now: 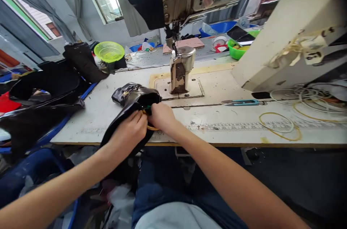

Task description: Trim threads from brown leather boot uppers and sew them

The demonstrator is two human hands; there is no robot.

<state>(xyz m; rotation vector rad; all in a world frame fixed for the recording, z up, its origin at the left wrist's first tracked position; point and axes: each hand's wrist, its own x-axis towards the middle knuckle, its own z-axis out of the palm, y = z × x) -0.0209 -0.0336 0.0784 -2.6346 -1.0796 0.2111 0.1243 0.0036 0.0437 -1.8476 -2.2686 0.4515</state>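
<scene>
A shiny black leather boot upper (130, 100) lies at the table's front edge, its lower part hanging over. Its opening faces me, and a strap with metal fittings shows on the far side. My left hand (132, 128) is closed on the near edge of the opening, fingertips pinched. Close beside it, my right hand (164, 115) is also closed at the rim. Between the hands shows a bit of yellow strip (153, 128), along with a small green spot. What exactly each set of fingertips grips is partly hidden.
A post-bed sewing machine (179, 70) stands just beyond the boot upper, its head overhead. To the right lie blue-handled thread snips (241, 102) and loops of yellow and white cord (282, 126). Black leather pieces (48, 81) are piled at left. A yellow-green basket (109, 51) sits behind.
</scene>
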